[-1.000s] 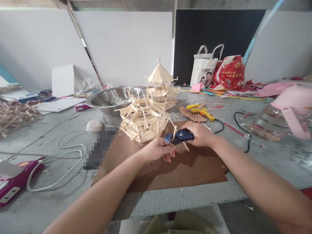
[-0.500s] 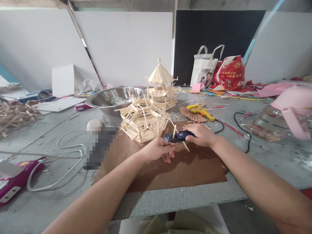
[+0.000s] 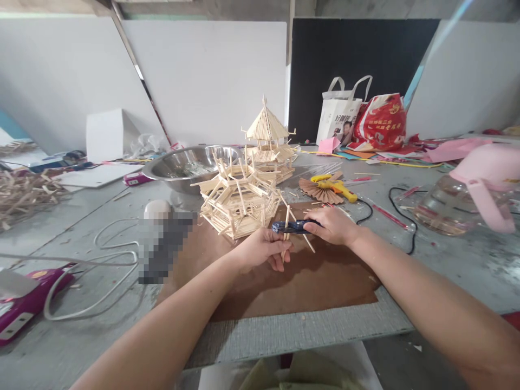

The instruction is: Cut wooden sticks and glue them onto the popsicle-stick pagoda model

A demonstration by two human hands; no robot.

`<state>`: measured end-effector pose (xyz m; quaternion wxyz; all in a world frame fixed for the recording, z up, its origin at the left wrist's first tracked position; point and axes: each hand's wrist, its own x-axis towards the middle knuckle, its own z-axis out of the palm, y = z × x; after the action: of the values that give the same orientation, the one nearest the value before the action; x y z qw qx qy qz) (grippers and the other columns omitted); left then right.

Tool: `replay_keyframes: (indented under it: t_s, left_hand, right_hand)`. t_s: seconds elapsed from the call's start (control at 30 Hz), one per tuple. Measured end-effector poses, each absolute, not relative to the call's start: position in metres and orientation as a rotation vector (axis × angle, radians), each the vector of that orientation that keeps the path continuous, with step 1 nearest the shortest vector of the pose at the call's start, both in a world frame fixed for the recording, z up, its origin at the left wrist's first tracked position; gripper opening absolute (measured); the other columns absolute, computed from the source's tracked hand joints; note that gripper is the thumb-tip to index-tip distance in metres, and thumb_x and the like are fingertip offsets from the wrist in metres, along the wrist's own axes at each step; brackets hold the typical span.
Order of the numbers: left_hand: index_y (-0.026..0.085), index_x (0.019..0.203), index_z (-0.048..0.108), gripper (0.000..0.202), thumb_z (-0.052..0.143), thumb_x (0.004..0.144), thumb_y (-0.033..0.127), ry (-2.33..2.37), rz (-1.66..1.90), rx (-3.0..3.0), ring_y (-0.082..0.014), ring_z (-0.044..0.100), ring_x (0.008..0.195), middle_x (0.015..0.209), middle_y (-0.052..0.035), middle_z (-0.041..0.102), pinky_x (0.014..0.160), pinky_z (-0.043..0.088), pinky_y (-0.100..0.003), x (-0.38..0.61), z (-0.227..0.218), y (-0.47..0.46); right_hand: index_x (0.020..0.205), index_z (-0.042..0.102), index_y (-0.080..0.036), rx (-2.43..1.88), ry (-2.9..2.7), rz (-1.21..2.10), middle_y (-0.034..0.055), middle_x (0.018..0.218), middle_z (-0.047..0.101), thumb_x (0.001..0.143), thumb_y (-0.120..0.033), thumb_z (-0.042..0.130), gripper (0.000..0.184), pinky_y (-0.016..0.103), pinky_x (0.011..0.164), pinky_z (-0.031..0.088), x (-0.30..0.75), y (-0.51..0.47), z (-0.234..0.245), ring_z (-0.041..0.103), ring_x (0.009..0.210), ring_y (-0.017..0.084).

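My left hand pinches a thin wooden stick upright over a brown board. Beside it my right hand grips a dark blue glue gun, whose nose points left and meets the stick. Just behind both hands stands a layered model of pale wooden sticks. A finished stick pavilion with a peaked roof rises farther back.
A steel bowl sits behind the model. A yellow glue gun lies on a paper fan with black cables to the right. A pink-capped jug is far right, bags at the back, stick scraps and a white cable at left.
My right hand has tipped the blue glue gun flatter and slid it slightly left, onto the stick. The left hand holds almost still.
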<state>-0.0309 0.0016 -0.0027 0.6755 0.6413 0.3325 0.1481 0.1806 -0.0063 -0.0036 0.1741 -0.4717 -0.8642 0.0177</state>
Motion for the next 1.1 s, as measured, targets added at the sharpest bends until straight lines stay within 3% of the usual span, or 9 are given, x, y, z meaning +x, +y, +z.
replay_keyframes:
  t_s: [0.37, 1.1]
  left_hand:
    - [0.009, 0.069, 0.057, 0.033, 0.062, 0.061, 0.040, 0.775, 0.322, 1.407, -0.0099, 0.056, 0.040, 0.056, -0.0010, 0.059, 0.039, 0.043, -0.019, -0.033, -0.005, 0.005]
    - [0.009, 0.070, 0.056, 0.034, 0.062, 0.060, 0.041, 0.846, 0.340, 1.404, -0.0083, 0.054, 0.039, 0.057, -0.0010, 0.059, 0.038, 0.042, -0.018, -0.034, -0.006, 0.007]
  right_hand:
    - [0.066, 0.055, -0.016, -1.470, -2.456, 0.012, 0.0074, 0.065, 0.061, 0.082, -0.055, 0.012, 0.060, 0.024, 0.057, 0.031, 0.176, -0.006, -0.003, 0.055, 0.064, 0.017]
    - [0.061, 0.057, -0.018, -1.609, -2.443, -0.115, 0.0077, 0.063, 0.063, 0.082, -0.054, 0.013, 0.060, 0.026, 0.053, 0.030, 0.169, -0.009, 0.000, 0.058, 0.063, 0.018]
